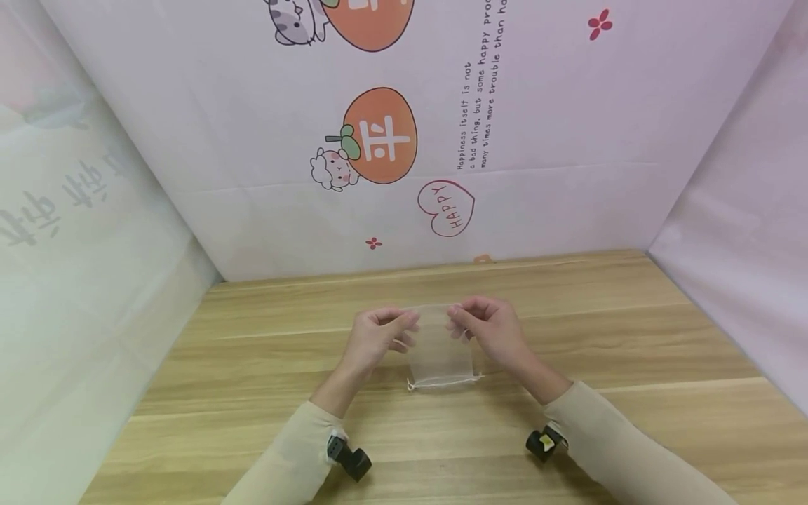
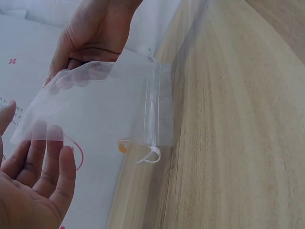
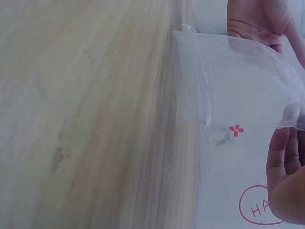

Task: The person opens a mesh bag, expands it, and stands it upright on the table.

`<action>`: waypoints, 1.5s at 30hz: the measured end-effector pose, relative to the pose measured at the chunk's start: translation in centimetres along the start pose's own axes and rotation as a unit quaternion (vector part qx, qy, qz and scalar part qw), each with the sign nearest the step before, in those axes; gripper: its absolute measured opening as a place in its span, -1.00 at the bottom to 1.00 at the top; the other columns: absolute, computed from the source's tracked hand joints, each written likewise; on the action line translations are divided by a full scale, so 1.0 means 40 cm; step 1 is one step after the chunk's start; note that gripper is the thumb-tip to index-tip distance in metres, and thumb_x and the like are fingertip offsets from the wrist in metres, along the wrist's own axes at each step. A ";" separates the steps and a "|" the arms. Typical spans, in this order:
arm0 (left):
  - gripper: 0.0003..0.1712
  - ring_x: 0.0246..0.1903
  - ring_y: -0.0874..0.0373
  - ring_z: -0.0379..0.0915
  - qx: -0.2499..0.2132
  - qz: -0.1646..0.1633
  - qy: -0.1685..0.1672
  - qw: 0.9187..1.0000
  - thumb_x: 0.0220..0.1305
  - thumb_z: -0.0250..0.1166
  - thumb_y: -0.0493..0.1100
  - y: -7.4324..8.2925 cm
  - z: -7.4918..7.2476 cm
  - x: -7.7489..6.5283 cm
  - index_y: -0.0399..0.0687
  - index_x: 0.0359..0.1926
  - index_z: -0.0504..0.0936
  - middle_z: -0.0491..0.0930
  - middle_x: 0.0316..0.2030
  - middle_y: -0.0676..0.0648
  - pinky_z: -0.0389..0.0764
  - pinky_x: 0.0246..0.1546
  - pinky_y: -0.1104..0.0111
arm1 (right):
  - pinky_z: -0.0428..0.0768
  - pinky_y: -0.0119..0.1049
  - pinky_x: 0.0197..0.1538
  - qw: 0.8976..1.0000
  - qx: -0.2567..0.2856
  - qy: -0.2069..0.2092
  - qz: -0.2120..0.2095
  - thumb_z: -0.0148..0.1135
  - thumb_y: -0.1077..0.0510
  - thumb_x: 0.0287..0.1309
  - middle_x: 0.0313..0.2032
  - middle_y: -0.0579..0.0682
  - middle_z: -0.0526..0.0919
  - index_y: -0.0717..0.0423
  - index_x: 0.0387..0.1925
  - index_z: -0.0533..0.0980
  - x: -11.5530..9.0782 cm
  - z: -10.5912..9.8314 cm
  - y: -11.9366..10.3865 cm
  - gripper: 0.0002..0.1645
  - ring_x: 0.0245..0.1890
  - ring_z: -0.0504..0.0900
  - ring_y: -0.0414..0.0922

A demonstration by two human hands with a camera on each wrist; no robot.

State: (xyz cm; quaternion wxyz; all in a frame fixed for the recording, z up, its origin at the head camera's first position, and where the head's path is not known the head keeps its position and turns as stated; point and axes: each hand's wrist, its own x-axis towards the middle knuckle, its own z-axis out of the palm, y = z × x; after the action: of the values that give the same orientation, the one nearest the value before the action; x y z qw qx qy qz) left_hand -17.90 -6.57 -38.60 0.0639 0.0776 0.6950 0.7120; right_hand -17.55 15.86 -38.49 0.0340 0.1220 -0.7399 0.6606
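A sheer white drawstring pouch (image 1: 440, 351) is held up between two hands over the wooden table. My left hand (image 1: 379, 335) pinches its far left corner between thumb and fingers, and my right hand (image 1: 492, 328) pinches the far right corner. The gathered end with the white drawstring (image 1: 445, 383) hangs toward me, a small loop of cord at each side. In the left wrist view, fingertips of the left hand (image 2: 40, 176) show through the thin mesh. From the right wrist, the pouch (image 3: 248, 81) looks flat, with the right hand (image 3: 288, 171) at its edge.
The wood-grain table (image 1: 252, 393) meets a white printed backdrop (image 1: 536, 140) at its far edge. White fabric walls (image 1: 95, 210) stand at the left and right sides. A small black camera (image 1: 350, 457) sits on each sleeve.
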 end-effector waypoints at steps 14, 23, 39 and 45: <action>-0.58 -0.51 0.12 0.65 0.028 -0.004 0.002 1.000 0.29 0.42 0.00 -0.006 0.012 0.005 -0.37 -0.26 0.73 0.72 -0.48 -0.11 0.66 -0.44 0.33 | 0.66 -0.29 -0.37 1.000 -0.010 -0.018 -0.009 0.32 0.19 0.33 -0.36 0.20 0.73 0.36 -0.20 0.62 -0.006 0.001 0.004 -0.76 -0.45 0.68 -0.09; -0.60 -0.53 0.14 0.64 0.021 -0.003 0.005 1.000 0.25 0.46 -0.01 -0.006 0.013 0.005 -0.36 -0.29 0.74 0.71 -0.50 -0.10 0.64 -0.46 0.35 | 0.65 -0.31 -0.39 0.999 -0.014 -0.027 -0.021 0.30 0.24 0.33 -0.33 0.19 0.74 0.33 -0.20 0.63 -0.007 -0.003 0.008 -0.83 -0.44 0.67 -0.10; -0.66 -0.55 0.15 0.62 0.018 0.006 0.011 1.000 0.23 0.48 -0.07 0.002 0.016 0.000 -0.34 -0.31 0.73 0.71 -0.49 -0.10 0.65 -0.47 0.35 | 0.65 -0.30 -0.36 1.000 -0.011 -0.026 -0.001 0.34 0.11 0.32 -0.28 0.14 0.75 0.27 -0.14 0.64 -0.007 0.000 0.010 -0.74 -0.36 0.68 -0.08; -0.70 -0.57 0.16 0.60 0.018 0.007 0.014 1.000 0.21 0.49 -0.13 0.004 0.022 -0.001 -0.36 -0.33 0.72 0.70 -0.49 -0.11 0.64 -0.50 0.37 | 0.66 -0.15 -0.20 0.999 -0.038 -0.034 0.016 0.31 0.00 0.34 -0.29 0.12 0.75 0.22 -0.09 0.65 -0.004 0.011 0.013 -0.65 -0.29 0.66 0.02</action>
State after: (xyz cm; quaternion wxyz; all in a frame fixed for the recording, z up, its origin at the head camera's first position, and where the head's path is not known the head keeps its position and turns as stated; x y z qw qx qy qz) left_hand -17.69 -5.73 -38.43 0.0474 0.0735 0.7080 0.7007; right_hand -17.45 15.51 -39.08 0.0032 0.1310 -0.7670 0.6282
